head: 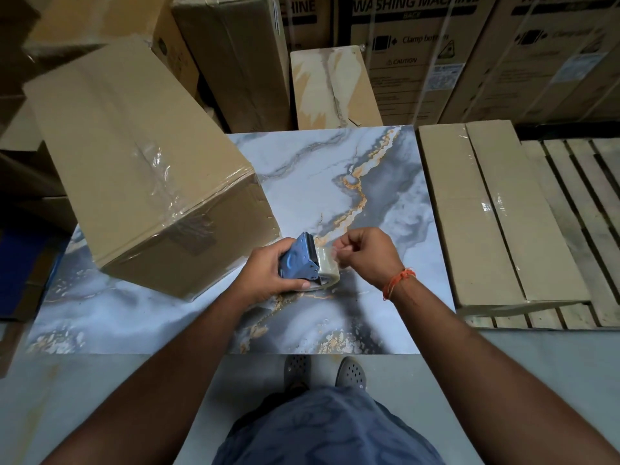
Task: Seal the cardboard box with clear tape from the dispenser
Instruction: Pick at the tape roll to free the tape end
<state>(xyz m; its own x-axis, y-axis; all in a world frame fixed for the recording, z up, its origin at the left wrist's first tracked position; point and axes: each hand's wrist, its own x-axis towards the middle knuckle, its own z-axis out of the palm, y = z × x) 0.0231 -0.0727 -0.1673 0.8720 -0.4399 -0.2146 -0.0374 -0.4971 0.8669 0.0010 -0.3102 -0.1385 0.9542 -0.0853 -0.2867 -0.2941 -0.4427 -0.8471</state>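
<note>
while "washing machine" cartons (416,45) stand behind, left hand (268,273) holds dispenser (300,260).

Light dim, diffuse, from overhead. Marble-patterned table (335,182) is the brightest area; surroundings fall off to dark toward the frame corners. Soft shadow on the table beneath the hands and along the near edge of the cardboard box (134,169). Glare streaks on the clear tape across the box top. Wide-angle distortion: box edges bow outward away from the table. Printed cartons beyond the table slightly soft.
</note>
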